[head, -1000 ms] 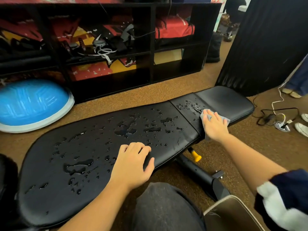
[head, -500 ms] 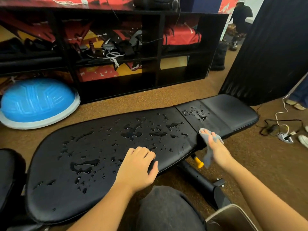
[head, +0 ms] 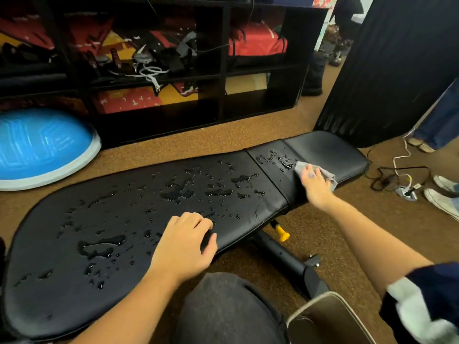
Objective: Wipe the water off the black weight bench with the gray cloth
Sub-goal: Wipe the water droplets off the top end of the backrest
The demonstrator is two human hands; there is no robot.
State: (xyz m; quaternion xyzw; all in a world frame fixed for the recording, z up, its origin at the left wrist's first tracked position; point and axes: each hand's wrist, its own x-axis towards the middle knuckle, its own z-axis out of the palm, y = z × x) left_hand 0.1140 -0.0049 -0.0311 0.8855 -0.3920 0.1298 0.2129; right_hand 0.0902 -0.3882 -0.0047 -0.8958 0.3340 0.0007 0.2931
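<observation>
Your right hand (head: pixel 314 184) lies flat on the cloth (head: pixel 301 166), fingers straight and spread, pressing it down rather than gripping it. That is a sensible hold, since a wide palm keeps more fabric against the pad. The hand is motion-blurred, so finer finger detail can't be read. The cloth sits on the short pad (head: pixel 327 150) at the right end of the bench (head: pixel 62 281), its leading edge touching the cluster of droplets (head: pixel 273 156) there. The pad to the right of the cloth looks dry, so you seem to be working from that end inward.

Your left hand (head: pixel 183 247) rests palm-down near the front edge of the long pad (head: pixel 139 175), fingers loosely bent and clamped on nothing, thumb along the edge. It looks placed to brace you and steady the bench while the other arm reaches. It sits beside wet patches, so expect to move it.

Most of the job appears to remain: the long pad carries water (head: pixel 173 193) across nearly its whole top.

Counts: two hands, one cloth, one bench with two pads, puddles and drops too many to number. Beyond them are one yellow knob (head: pixel 282 235) under the bench, one blue dome (head: pixel 37 147) on the floor, one black shelf (head: pixel 223 58) and two white shoes (head: pixel 444 201) at the right.
</observation>
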